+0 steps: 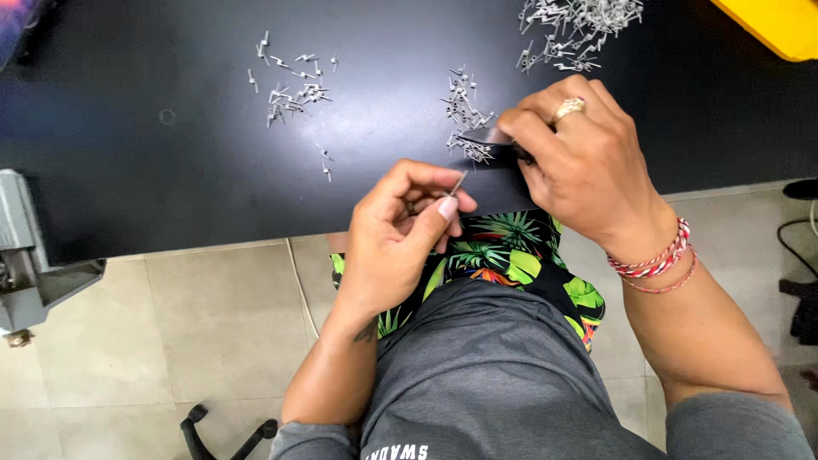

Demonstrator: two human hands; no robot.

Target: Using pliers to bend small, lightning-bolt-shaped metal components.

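My left hand (400, 230) hovers at the near edge of the black table (153, 170) and pinches a thin grey metal pin (458, 182) between thumb and forefinger. My right hand (588, 162), with a gold ring and red-and-white wrist threads, grips a small dark flat tool (487, 141) that rests on the table. The tool's tip touches a small pile of grey metal pins (464, 115). Two more groups of the same pins lie on the table: a scattered pile at the left (294, 85) and a dense pile at the top (573, 25).
A yellow container corner (780, 25) shows at the top right. A grey metal machine part (25, 255) sits at the left edge. Below the table are beige floor tiles (213, 324), a thin cable, and black chair legs (226, 434). My lap with leaf-patterned shorts lies under my hands.
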